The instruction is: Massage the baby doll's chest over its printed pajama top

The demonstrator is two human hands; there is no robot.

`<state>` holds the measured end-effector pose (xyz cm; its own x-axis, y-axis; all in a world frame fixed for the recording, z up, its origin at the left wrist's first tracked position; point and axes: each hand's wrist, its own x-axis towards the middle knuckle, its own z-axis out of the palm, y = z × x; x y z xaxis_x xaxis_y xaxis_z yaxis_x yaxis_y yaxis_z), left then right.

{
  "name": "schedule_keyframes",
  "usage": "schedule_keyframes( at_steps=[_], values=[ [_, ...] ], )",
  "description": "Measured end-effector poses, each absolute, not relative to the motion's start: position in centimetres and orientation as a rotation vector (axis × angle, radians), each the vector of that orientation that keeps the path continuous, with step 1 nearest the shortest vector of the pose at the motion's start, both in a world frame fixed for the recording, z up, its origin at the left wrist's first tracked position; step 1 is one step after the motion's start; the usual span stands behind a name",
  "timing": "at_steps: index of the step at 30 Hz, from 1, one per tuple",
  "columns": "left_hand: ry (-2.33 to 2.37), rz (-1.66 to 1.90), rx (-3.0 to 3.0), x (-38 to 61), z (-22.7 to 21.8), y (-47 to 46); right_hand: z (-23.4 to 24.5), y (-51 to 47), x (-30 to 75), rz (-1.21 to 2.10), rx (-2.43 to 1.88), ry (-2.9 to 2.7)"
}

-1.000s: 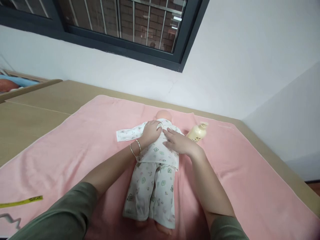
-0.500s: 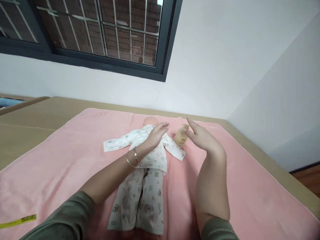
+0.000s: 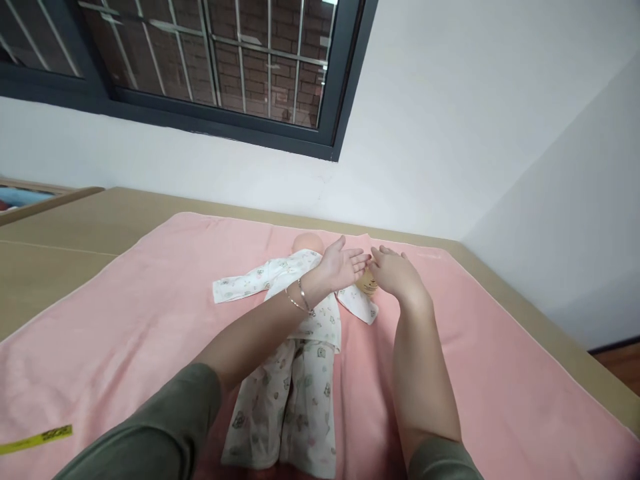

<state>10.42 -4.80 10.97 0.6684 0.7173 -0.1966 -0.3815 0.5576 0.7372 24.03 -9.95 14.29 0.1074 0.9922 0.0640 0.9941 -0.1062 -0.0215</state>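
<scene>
A baby doll point(image 3: 295, 347) in white printed pyjamas lies on a pink towel point(image 3: 150, 307), head point(image 3: 306, 241) toward the wall. My left hand point(image 3: 343, 265) is raised above the doll's chest, palm up, fingers stretched out and holding nothing. My right hand point(image 3: 393, 273) rests over a pale yellow bottle point(image 3: 369, 285) beside the doll's sleeve, fingers curved on top of it. Most of the bottle is hidden behind both hands. The fingertips of the two hands nearly meet.
The towel covers a tan surface point(image 3: 60, 227) that runs to a white wall. A yellow measuring tape point(image 3: 35, 440) lies at the lower left. A dark-framed barred window point(image 3: 210, 60) is above. Wooden floor point(image 3: 620, 357) shows at the right.
Both hands left the doll's chest. My right hand went right to the bottle and settled on it. My left hand lifted, turned palm up and moved right toward it.
</scene>
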Motion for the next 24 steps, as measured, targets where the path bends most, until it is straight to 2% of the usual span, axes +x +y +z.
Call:
schedule_keyframes(
  at_steps=[7,10,15,19,24],
  values=[
    [0.627,0.568,0.746,3.3,9.8,-9.2,13.4,-9.4,22.3,0.000,-2.376,-1.878],
    [0.655,0.613,0.739,1.5,10.5,-9.9,13.2,-9.7,20.0,-0.012,-2.055,-1.927],
    [0.499,0.716,0.746,-0.3,12.9,-10.3,10.9,-11.7,13.6,0.161,-1.424,-2.179],
    [0.550,0.811,0.654,-1.6,14.8,-11.0,9.0,-14.0,9.9,0.004,-1.179,-2.278],
    [0.558,0.866,0.665,-1.5,14.7,-12.0,9.9,-15.8,9.0,0.052,-1.115,-2.223]
  ],
)
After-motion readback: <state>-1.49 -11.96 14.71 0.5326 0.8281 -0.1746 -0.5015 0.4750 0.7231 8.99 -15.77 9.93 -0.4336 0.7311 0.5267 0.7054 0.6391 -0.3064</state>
